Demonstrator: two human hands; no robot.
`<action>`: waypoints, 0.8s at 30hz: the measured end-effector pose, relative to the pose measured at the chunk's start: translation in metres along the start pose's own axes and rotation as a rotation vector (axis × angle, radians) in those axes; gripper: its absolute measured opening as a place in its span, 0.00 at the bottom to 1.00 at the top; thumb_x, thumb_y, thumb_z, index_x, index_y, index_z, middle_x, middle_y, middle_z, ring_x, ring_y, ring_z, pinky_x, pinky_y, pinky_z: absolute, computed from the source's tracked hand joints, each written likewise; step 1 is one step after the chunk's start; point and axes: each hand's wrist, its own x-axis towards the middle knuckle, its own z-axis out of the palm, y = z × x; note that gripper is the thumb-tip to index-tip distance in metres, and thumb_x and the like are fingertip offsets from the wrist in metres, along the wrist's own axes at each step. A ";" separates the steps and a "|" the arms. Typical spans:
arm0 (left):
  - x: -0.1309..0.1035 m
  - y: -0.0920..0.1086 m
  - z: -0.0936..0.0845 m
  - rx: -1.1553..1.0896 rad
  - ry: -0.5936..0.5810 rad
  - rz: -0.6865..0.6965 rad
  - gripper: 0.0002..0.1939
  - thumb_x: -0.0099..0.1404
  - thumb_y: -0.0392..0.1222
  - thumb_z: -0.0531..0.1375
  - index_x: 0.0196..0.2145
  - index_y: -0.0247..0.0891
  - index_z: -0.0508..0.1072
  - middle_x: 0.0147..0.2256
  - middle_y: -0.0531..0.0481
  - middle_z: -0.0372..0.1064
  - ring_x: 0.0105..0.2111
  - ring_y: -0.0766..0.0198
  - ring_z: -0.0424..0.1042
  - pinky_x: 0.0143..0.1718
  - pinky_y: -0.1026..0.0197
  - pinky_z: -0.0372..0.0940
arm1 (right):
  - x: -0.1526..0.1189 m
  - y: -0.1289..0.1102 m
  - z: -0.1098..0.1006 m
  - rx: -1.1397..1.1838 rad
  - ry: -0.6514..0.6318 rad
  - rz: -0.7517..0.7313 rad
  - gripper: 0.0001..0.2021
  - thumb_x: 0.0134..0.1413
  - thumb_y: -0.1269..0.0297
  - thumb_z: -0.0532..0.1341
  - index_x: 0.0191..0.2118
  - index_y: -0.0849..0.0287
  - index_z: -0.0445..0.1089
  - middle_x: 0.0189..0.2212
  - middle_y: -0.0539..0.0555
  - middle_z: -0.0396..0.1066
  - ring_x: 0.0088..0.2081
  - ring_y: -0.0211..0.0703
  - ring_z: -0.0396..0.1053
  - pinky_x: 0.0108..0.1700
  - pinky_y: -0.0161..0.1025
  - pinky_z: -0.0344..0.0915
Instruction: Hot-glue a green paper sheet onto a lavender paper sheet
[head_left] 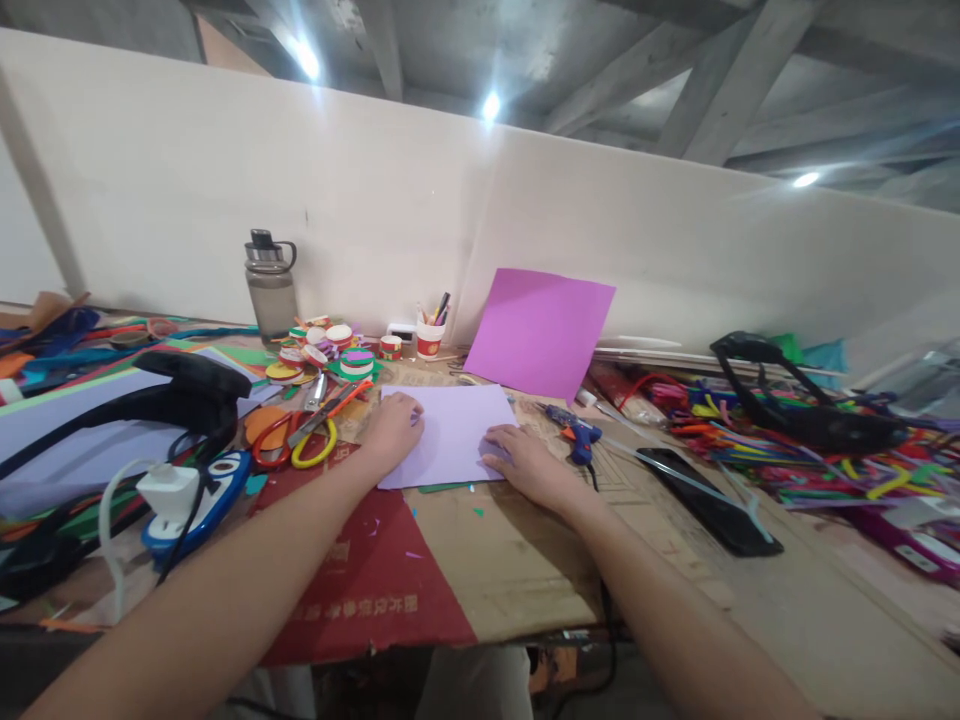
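A light purple paper sheet (452, 440) lies on the cardboard-covered table (510, 570), with a bit of green showing under its near edge. My left hand (396, 430) rests on the sheet's left side, fingers bent and spread. On its right edge lies my right hand (519, 458), its fingers apart and touching the paper. Neither hand grips anything. Behind the sheet, a brighter purple sheet (541, 333) leans against the white wall. Scissors with red and yellow handles (315, 445) are left of my left hand.
A blue glue gun (581, 440) and a black phone (709, 503) lie to the right. Colourful craft sticks (795, 450) fill the far right. At the left are a bottle (271, 300), a blue power strip (225, 495) and a white plug (169, 497). A pen cup (430, 340) stands behind.
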 end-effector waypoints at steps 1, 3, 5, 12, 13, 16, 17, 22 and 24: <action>0.001 -0.002 -0.002 0.025 0.015 0.022 0.12 0.63 0.40 0.55 0.42 0.37 0.75 0.47 0.44 0.71 0.51 0.57 0.67 0.57 0.56 0.58 | 0.001 0.000 0.000 -0.013 0.029 0.034 0.17 0.62 0.59 0.55 0.49 0.63 0.71 0.52 0.62 0.69 0.54 0.50 0.64 0.58 0.45 0.55; 0.002 -0.003 -0.003 0.101 0.032 0.073 0.17 0.64 0.44 0.56 0.48 0.36 0.73 0.56 0.41 0.64 0.59 0.52 0.59 0.61 0.52 0.52 | 0.004 -0.001 0.002 -0.065 0.102 0.096 0.19 0.62 0.58 0.54 0.52 0.65 0.70 0.56 0.64 0.65 0.59 0.53 0.59 0.61 0.47 0.51; 0.001 -0.004 -0.003 0.183 -0.028 0.111 0.26 0.64 0.52 0.55 0.55 0.34 0.68 0.63 0.38 0.54 0.64 0.48 0.50 0.64 0.46 0.45 | 0.005 -0.003 0.006 -0.116 0.107 0.104 0.25 0.63 0.55 0.53 0.59 0.65 0.63 0.63 0.65 0.56 0.64 0.56 0.52 0.63 0.51 0.48; -0.001 -0.005 0.004 0.300 -0.251 0.125 0.34 0.69 0.58 0.45 0.63 0.32 0.56 0.66 0.36 0.47 0.66 0.48 0.45 0.63 0.43 0.42 | 0.001 -0.010 0.022 -0.165 -0.072 0.097 0.30 0.66 0.49 0.41 0.67 0.60 0.49 0.68 0.59 0.46 0.66 0.56 0.46 0.63 0.57 0.47; -0.001 -0.005 0.004 0.302 -0.248 0.124 0.34 0.69 0.58 0.44 0.63 0.32 0.56 0.66 0.36 0.47 0.66 0.48 0.45 0.63 0.43 0.42 | 0.001 -0.010 0.022 -0.173 -0.071 0.097 0.30 0.66 0.49 0.40 0.67 0.60 0.49 0.68 0.59 0.46 0.66 0.56 0.46 0.63 0.56 0.47; 0.000 -0.007 0.005 0.294 -0.235 0.126 0.34 0.69 0.58 0.45 0.63 0.31 0.57 0.66 0.35 0.47 0.66 0.48 0.45 0.63 0.42 0.41 | 0.001 -0.010 0.021 -0.181 -0.061 0.090 0.30 0.66 0.49 0.40 0.67 0.59 0.50 0.68 0.59 0.46 0.66 0.54 0.46 0.63 0.55 0.48; 0.000 -0.007 0.005 0.291 -0.231 0.126 0.34 0.69 0.58 0.45 0.63 0.31 0.57 0.66 0.35 0.47 0.66 0.48 0.46 0.63 0.42 0.41 | 0.001 -0.010 0.021 -0.179 -0.056 0.090 0.30 0.66 0.49 0.40 0.67 0.59 0.50 0.68 0.58 0.46 0.66 0.54 0.46 0.63 0.55 0.48; -0.002 -0.008 0.009 0.281 -0.198 0.132 0.33 0.68 0.58 0.46 0.62 0.31 0.59 0.65 0.34 0.50 0.65 0.48 0.48 0.63 0.43 0.42 | 0.000 -0.008 0.024 -0.141 -0.022 0.096 0.29 0.65 0.47 0.43 0.66 0.57 0.53 0.67 0.58 0.49 0.65 0.53 0.48 0.62 0.56 0.48; -0.002 -0.008 0.010 0.272 -0.182 0.139 0.32 0.68 0.57 0.46 0.61 0.31 0.61 0.64 0.34 0.52 0.64 0.47 0.49 0.63 0.43 0.43 | 0.001 -0.008 0.026 -0.128 -0.012 0.100 0.29 0.65 0.48 0.44 0.65 0.57 0.54 0.66 0.58 0.50 0.65 0.53 0.49 0.63 0.57 0.48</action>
